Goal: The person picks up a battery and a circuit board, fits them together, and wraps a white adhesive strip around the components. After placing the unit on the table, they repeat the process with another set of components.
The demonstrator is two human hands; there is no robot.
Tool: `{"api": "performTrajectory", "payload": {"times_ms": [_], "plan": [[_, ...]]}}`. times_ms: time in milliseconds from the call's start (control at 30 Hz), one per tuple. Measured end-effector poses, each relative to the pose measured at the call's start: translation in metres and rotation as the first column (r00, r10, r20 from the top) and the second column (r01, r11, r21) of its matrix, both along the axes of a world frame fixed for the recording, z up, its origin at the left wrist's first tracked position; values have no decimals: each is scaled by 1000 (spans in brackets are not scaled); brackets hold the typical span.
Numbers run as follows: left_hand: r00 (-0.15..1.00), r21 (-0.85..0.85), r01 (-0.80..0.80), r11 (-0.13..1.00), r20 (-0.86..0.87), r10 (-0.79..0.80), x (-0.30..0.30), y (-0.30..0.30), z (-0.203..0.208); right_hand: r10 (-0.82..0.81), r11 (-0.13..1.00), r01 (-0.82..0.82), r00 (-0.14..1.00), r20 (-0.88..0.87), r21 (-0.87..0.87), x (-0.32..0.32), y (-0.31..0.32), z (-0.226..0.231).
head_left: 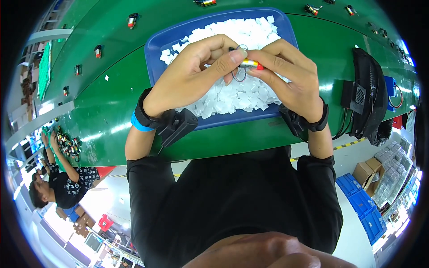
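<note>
Between my two hands is a small cylindrical battery (pixel 251 64) with a yellow and red wrap and a thin dark wire looping from it. My right hand (pixel 292 73) pinches its red end between thumb and fingers. My left hand (pixel 199 71) is closed at the other end, thumb and forefinger on the wire and a small black connector (pixel 231 49). Both hands are above a blue tray (pixel 150 56) heaped with small white square pieces (pixel 232 96). Part of the battery is covered by my fingers.
The tray stands on a green table (pixel 114 107). Several wired batteries (pixel 132 20) lie spaced along its far side. At right are a black bag (pixel 368 94) and a black box (pixel 355 97) with cables. A co-worker (pixel 67 187) sits far left by a battery pile (pixel 68 145).
</note>
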State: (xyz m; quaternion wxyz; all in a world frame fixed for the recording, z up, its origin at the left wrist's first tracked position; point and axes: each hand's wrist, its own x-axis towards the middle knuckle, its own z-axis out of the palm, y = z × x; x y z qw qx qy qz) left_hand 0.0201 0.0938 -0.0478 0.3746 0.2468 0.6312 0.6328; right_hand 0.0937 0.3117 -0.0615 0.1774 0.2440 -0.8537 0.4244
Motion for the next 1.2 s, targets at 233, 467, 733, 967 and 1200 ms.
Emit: {"api": "performTrajectory", "payload": {"times_ms": [233,467,733,967,1200], "plan": [[972,-38,-36,999,-232,27,-1,0,-17,-42,999,42,999,-34,-2,0,-7,-3],[958,47,-75,996,-273,85,-15,-2,-19,-38,999,35,995,93,27,2,-8,0],[871,-597,-365,714,-491,35,-211,-64,-78,-44,999,40,987,153,29,7,-12,6],[222,-324,-578,749,-946,-237,-266,-54,-154,-52,998,45,988,143,51,8,-10,4],[114,-347,-535,770,-933,-341,-187,2,-84,-51,997,42,989,140,66,6,-6,-1]]}}
